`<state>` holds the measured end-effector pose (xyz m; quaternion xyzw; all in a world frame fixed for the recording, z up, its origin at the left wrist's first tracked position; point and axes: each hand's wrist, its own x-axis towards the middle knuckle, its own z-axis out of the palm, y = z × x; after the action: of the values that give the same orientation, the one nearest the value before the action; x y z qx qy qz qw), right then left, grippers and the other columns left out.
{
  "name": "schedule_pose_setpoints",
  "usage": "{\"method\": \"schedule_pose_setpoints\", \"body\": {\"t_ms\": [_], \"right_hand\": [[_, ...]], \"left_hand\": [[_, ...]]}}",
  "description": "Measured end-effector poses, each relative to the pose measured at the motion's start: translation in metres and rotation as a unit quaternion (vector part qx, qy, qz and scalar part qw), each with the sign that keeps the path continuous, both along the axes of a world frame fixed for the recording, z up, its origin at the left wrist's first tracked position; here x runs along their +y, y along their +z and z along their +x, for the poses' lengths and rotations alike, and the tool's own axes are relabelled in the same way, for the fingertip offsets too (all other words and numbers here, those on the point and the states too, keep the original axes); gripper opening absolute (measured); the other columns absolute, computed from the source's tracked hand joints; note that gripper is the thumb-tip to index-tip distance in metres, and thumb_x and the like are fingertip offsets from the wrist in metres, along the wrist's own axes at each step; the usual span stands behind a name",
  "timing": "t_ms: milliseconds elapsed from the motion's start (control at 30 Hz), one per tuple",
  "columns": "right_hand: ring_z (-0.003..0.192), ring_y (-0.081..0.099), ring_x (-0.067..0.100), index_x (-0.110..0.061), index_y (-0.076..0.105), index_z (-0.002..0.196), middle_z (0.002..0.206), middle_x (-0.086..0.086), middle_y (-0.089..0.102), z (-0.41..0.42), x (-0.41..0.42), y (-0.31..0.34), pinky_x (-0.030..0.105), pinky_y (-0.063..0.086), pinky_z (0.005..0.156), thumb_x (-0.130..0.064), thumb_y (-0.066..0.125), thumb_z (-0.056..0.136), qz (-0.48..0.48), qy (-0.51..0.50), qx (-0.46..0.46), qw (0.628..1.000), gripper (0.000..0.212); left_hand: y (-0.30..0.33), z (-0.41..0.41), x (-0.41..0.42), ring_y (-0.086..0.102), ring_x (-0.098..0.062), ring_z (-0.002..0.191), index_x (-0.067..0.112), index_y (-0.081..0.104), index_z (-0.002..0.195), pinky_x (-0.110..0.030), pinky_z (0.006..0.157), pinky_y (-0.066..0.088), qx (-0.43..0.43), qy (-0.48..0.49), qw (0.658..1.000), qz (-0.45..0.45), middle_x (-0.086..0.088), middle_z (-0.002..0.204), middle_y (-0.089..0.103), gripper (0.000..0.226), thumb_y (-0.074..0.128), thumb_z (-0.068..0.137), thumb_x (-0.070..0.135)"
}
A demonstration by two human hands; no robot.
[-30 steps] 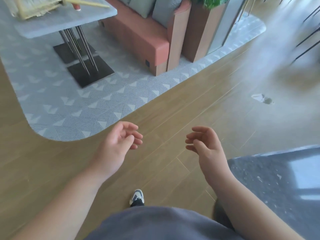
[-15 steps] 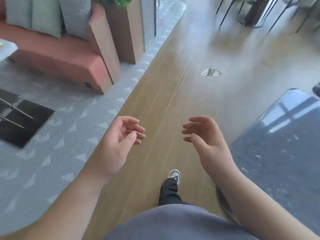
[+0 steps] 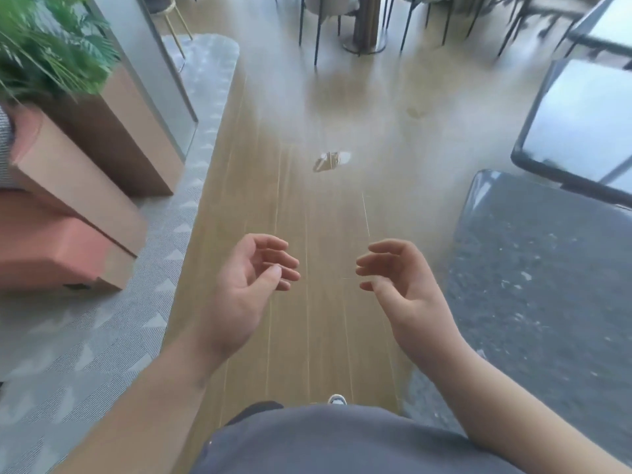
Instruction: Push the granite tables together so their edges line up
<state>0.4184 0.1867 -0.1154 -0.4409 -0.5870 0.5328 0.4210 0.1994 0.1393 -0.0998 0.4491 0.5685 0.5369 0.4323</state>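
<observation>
Bright, soft daylight fills the scene. A pale haze of glare washes over the far part of the tan wood-plank floor, and the glossy dark rectangular table at upper right mirrors bright window panes. Motion blur smears the thin black chair legs at the top and the green leafy plant. Wide-angle distortion bends lines near the edges. Shadows are faint.
</observation>
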Motion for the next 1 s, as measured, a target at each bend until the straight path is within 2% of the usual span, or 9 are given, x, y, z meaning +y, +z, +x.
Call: {"method": "schedule_pose_setpoints", "body": {"t_ms": [233, 433, 500, 667, 833, 1000], "right_hand": [[0.105, 0.067, 0.019, -0.028, 0.056, 0.113, 0.103, -0.004, 0.069, -0.026, 0.059, -0.004, 0.048, 0.054, 0.094, -0.009, 0.049, 0.086, -0.013, -0.082, -0.027, 0.996, 0.034], [0.102, 0.066, 0.018, -0.02, 0.056, 0.114, 0.102, 0.001, 0.068, -0.097, 0.131, -0.005, 0.048, 0.054, 0.094, -0.006, 0.049, 0.087, -0.011, -0.151, -0.007, 0.988, 0.032], [0.101, 0.066, 0.02, -0.017, 0.056, 0.115, 0.103, 0.006, 0.067, -0.126, 0.159, -0.004, 0.047, 0.055, 0.092, 0.0, 0.048, 0.089, -0.022, -0.166, 0.019, 0.986, 0.032], [0.1, 0.066, 0.018, -0.019, 0.056, 0.115, 0.104, 0.004, 0.067, -0.18, 0.217, 0.001, 0.039, 0.056, 0.089, -0.003, 0.047, 0.088, -0.029, -0.194, 0.017, 0.981, 0.033], [0.102, 0.066, 0.019, -0.022, 0.056, 0.114, 0.104, 0.002, 0.067, -0.188, 0.257, 0.0, 0.042, 0.055, 0.091, -0.008, 0.05, 0.086, -0.034, -0.242, 0.001, 0.97, 0.032], [0.101, 0.066, 0.021, -0.018, 0.056, 0.115, 0.102, 0.002, 0.068, -0.165, 0.298, -0.007, 0.041, 0.056, 0.09, -0.004, 0.048, 0.087, -0.046, -0.306, 0.019, 0.951, 0.032]], "left_hand": [[-0.016, -0.037, 0.103, 0.071, -0.025, 0.091, 0.014, 0.059, 0.113, -0.037, 0.082, 0.06, -0.014, -0.094, 0.995, -0.009, -0.004, 0.097, 0.073, 0.026, 0.049, 0.09, 0.009], [-0.029, -0.11, 0.201, 0.071, -0.026, 0.093, 0.03, 0.064, 0.108, -0.035, 0.081, 0.058, -0.012, -0.162, 0.987, -0.003, -0.005, 0.099, 0.073, 0.028, 0.05, 0.092, 0.012], [-0.027, -0.14, 0.235, 0.071, -0.027, 0.093, 0.028, 0.064, 0.109, -0.035, 0.081, 0.058, -0.014, -0.17, 0.985, -0.003, -0.006, 0.1, 0.073, 0.028, 0.05, 0.091, 0.012], [-0.023, -0.19, 0.307, 0.071, -0.024, 0.093, 0.018, 0.06, 0.113, -0.037, 0.083, 0.058, -0.008, -0.19, 0.981, -0.019, -0.001, 0.097, 0.073, 0.026, 0.049, 0.09, 0.014], [-0.027, -0.187, 0.364, 0.071, -0.025, 0.095, 0.017, 0.06, 0.114, -0.039, 0.084, 0.058, -0.022, -0.246, 0.968, -0.034, 0.0, 0.097, 0.073, 0.026, 0.05, 0.09, 0.014], [-0.032, -0.15, 0.428, 0.072, -0.023, 0.093, 0.015, 0.06, 0.115, -0.041, 0.084, 0.058, -0.015, -0.305, 0.95, -0.057, 0.003, 0.096, 0.073, 0.028, 0.05, 0.089, 0.016]]}}
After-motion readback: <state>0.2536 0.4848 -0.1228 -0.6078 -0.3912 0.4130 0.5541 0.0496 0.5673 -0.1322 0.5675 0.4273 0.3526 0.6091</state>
